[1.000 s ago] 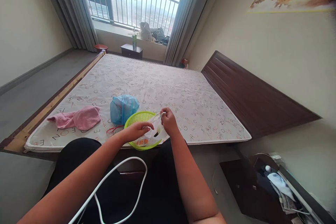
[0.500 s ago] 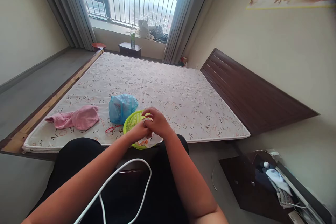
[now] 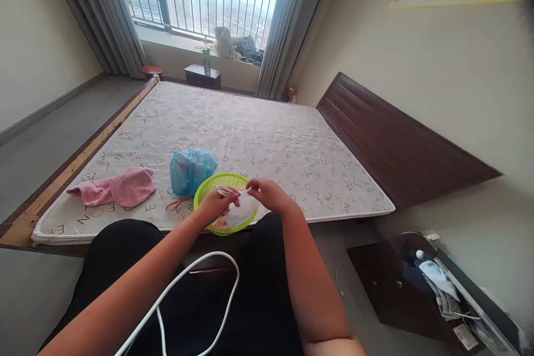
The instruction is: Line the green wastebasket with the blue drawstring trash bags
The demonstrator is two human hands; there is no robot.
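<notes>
While the left hand (image 3: 214, 204) pinches a white bag (image 3: 242, 213) between narrowed fingers, the right hand (image 3: 269, 194) pinches its edge; the white bag lies in a green basket (image 3: 207, 184), beside a blue bag (image 3: 192, 171) on the mattress (image 3: 287, 144).

Plain black legwear (image 3: 125, 245) covers the thighs and rounded knees; its hems are out of sight, so trousers or shorts cannot be told apart. The left forearm (image 3: 146, 275) and right forearm (image 3: 311, 267) are bare, as are the left hand (image 3: 217, 206) and right hand (image 3: 271, 194). A smooth, slim white cable (image 3: 214, 253) loops over the dark cloth.
</notes>
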